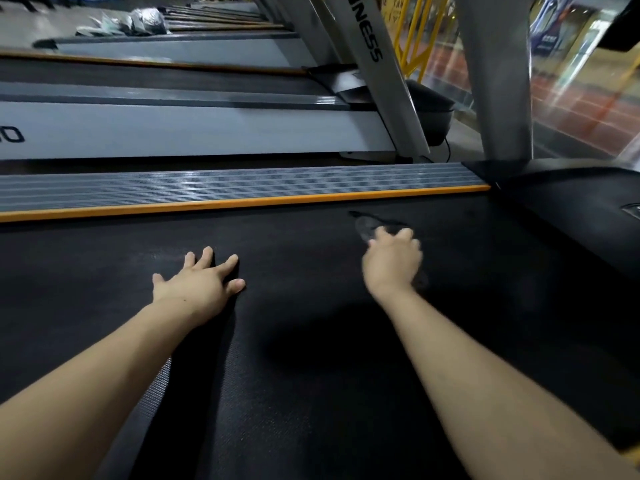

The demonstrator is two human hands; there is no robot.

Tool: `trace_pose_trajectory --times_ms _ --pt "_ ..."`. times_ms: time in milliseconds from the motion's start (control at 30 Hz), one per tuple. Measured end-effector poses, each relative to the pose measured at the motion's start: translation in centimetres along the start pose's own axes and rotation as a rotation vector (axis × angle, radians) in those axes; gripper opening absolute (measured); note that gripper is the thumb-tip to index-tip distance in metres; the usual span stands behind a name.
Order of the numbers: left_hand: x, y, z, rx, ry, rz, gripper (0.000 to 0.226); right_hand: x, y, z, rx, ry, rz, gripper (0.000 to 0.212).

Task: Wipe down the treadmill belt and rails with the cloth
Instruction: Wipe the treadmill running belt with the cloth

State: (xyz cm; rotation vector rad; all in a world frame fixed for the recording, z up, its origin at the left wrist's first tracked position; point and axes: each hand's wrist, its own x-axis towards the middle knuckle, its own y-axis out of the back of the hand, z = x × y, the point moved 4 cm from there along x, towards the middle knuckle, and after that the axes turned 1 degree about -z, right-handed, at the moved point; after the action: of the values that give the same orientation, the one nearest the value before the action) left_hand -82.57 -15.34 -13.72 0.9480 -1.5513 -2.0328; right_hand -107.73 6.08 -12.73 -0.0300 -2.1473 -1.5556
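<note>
The fingers (403,233) of the right hand (393,261) are curled down onto a dark cloth (367,228), which is pressed against the black treadmill belt (311,358). The hand is blurred, so it cannot be told whether the cloth is gripped or only pushed flat. The cloth is seen as a dark grey patch just beyond the fingertips, near the front end of the belt and a little below the orange strip (242,203).

The fingers (207,256) of the left hand (197,282) are spread and straight, and they are laid flat on the belt with nothing held (the thumb points toward the left side). The two hands are well apart.

Beyond the orange strip, the ribbed grey side rail (225,185) is seen along the belt. A silver upright (498,81) rises from the front corner. More treadmills (173,129) are lined up behind the rail.
</note>
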Motion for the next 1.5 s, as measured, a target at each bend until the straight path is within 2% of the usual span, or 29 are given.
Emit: trace_pose_trajectory --times_ms 67,167,233,300,333,467,533,633,700,800,867,933,1000,1133,1200,1300,1367,1500 --pt "0.0 0.1 0.0 -0.006 -0.001 -0.001 0.058 -3.6 -0.1 -5.8 0.076 0.104 -0.015 0.024" --pt "-0.2 0.3 0.2 -0.027 0.01 0.011 0.058 -8.2 -0.5 -13.1 0.185 0.331 -0.155 0.027" --pt "-0.5 0.0 0.3 -0.036 0.006 0.034 0.056 -8.0 0.0 -13.3 0.195 0.499 -0.221 0.03" --pt "-1.0 -0.3 0.1 -0.06 -0.005 0.088 0.054 -5.8 0.4 -9.3 0.121 0.57 -0.204 0.027" --pt "-1.4 -0.3 -0.1 -0.079 -0.014 0.106 0.054 -3.9 0.4 -6.2 0.08 0.518 -0.18 0.025" --pt "-3.0 -0.1 -0.5 -0.212 -0.064 0.175 0.068 2.0 1.5 5.9 -0.026 0.057 -0.112 0.031" --pt "-3.9 -0.2 0.2 -0.136 -0.056 0.17 0.069 1.6 1.5 6.2 -0.059 -0.018 -0.106 0.032" --pt "-4.1 -0.1 1.2 -0.155 -0.036 0.155 0.064 -2.1 0.9 1.2 -0.002 -0.055 -0.074 0.029" --pt "-4.2 0.2 1.5 -0.205 -0.043 0.174 0.056 -5.6 0.7 -4.5 0.088 0.05 -0.086 0.026" --pt "-5.2 0.1 1.9 -0.181 -0.043 0.185 0.042 -10.7 1.0 -11.6 0.182 0.402 -0.203 0.027" --pt "-6.1 0.1 2.4 -0.176 -0.06 0.21 0.038 -10.6 1.6 -12.1 0.2 0.587 -0.287 0.031" --pt "-6.7 0.2 2.7 -0.206 -0.082 0.24 0.037 -8.5 1.8 -9.2 0.127 0.657 -0.248 0.03" --pt "-7.1 0.2 3.0 -0.203 -0.103 0.221 0.04 -4.4 1.5 -4.0 0.008 0.545 -0.169 0.026" --pt "-7.4 -0.6 3.8 -0.136 -0.133 0.116 0.045 2.0 1.5 8.0 -0.125 0.121 -0.078 0.03" --pt "-7.4 -0.7 4.1 -0.147 -0.111 0.115 0.045 2.0 1.1 9.4 -0.179 -0.008 -0.066 0.034" --pt "-7.6 -0.8 4.3 -0.145 -0.097 0.118 0.044 -0.7 0.6 5.6 -0.146 -0.152 -0.001 0.028" --pt "-7.5 -0.7 4.2 -0.146 -0.089 0.096 0.045 -3.6 0.6 0.2 -0.066 -0.049 0.004 0.024" --pt "-7.4 -0.6 3.8 -0.152 -0.102 0.076 0.047 -11.3 1.2 -10.9 0.131 0.461 -0.196 0.03"
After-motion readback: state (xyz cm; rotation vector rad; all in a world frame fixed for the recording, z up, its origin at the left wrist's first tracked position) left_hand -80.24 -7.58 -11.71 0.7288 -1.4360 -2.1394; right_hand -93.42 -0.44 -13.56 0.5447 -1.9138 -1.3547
